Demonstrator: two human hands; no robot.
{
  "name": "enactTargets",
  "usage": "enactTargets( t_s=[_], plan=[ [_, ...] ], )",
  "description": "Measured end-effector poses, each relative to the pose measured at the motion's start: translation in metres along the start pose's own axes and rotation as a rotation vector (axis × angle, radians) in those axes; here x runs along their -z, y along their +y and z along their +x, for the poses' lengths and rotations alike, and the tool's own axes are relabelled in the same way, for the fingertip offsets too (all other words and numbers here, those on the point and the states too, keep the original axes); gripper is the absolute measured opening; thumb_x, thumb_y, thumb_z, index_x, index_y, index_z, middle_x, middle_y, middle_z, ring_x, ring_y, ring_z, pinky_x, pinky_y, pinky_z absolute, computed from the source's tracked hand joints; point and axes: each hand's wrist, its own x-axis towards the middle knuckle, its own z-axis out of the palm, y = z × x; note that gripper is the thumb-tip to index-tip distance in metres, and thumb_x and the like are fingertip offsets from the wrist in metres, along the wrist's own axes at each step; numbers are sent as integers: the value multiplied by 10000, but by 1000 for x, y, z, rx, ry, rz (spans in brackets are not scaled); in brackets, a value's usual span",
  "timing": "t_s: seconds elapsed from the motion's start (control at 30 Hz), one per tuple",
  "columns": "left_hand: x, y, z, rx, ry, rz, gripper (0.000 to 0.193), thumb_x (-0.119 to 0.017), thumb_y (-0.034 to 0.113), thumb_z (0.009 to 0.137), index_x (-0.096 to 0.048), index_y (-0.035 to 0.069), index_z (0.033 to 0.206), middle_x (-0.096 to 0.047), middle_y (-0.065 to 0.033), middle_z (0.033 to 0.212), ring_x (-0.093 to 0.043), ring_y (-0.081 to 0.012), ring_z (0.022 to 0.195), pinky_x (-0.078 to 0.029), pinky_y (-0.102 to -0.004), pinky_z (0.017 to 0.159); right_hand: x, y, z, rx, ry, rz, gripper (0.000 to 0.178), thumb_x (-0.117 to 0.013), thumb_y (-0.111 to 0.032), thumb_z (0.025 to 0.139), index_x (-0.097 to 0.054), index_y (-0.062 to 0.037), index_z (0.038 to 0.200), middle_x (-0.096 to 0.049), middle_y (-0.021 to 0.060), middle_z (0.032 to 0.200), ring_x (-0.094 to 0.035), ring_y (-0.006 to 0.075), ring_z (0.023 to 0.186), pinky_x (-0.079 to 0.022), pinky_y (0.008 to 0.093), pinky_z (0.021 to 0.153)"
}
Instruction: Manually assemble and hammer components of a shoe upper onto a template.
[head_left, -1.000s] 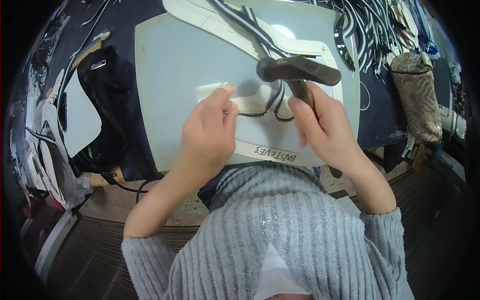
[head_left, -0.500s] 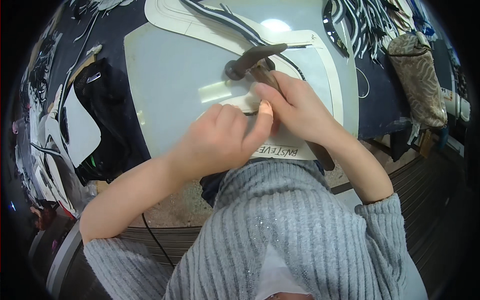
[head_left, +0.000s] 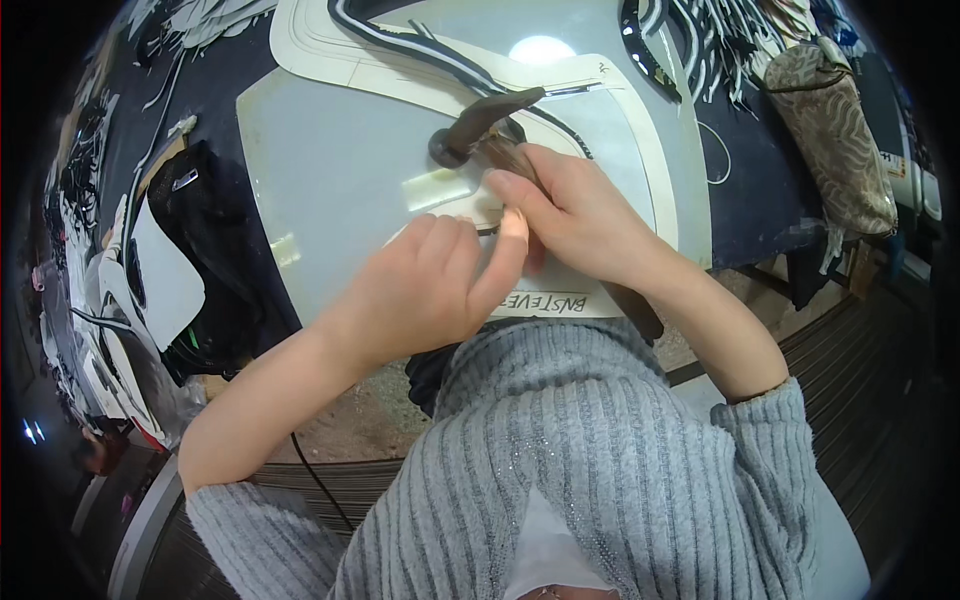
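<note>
My right hand (head_left: 590,215) is wrapped round the wooden handle of a hammer (head_left: 488,118). The dark metal head stands above the board, and the handle's far end comes out below my wrist. My left hand (head_left: 420,285) is close beside it, fingers curled and one fingertip near the right thumb. Whatever those fingers pinch is hidden. Just past them shows a cream piece (head_left: 478,212) with a dark edge, partly covered by the hands. A large curved cream pattern piece (head_left: 640,150) lies on the pale translucent board (head_left: 330,150), under the hammer and both hands.
Black and white strips (head_left: 420,45) lie across the pattern's far part. At the far right are a bundle of strips (head_left: 715,50) and a patterned pouch (head_left: 830,140). A black mesh bag (head_left: 225,220) and a white panel (head_left: 165,260) are at the left.
The whole view has shifted slightly, with the board and hammer a little farther left. Both hands keep nearly the same pose, and the hammer stays in my right hand.
</note>
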Motion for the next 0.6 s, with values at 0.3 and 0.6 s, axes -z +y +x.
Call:
enactTargets(
  t_s=[0.3, 0.6],
  plan=[
    [1, -13, -5, 471, -112, -558, 451, -616, 99, 828, -572, -33, 1257, -624, -57, 850, -610, -192, 760, -533, -323, 687, 1, -2, 0, -30, 0, -9, 367, -511, -277, 1023, -550, 21, 813, -608, 105, 538, -639, 240, 510, -497, 360, 543],
    [-9, -4, 1, 100, 144, -169, 480, -583, 96, 866, -525, -19, 1329, -519, -21, 696, -539, -180, 635, -481, -295, 632, 0, 3, 1, 49, 25, -49, 362, -515, -274, 1020, -549, 12, 801, -604, 104, 533, -639, 242, 524, -498, 373, 556]
  ],
)
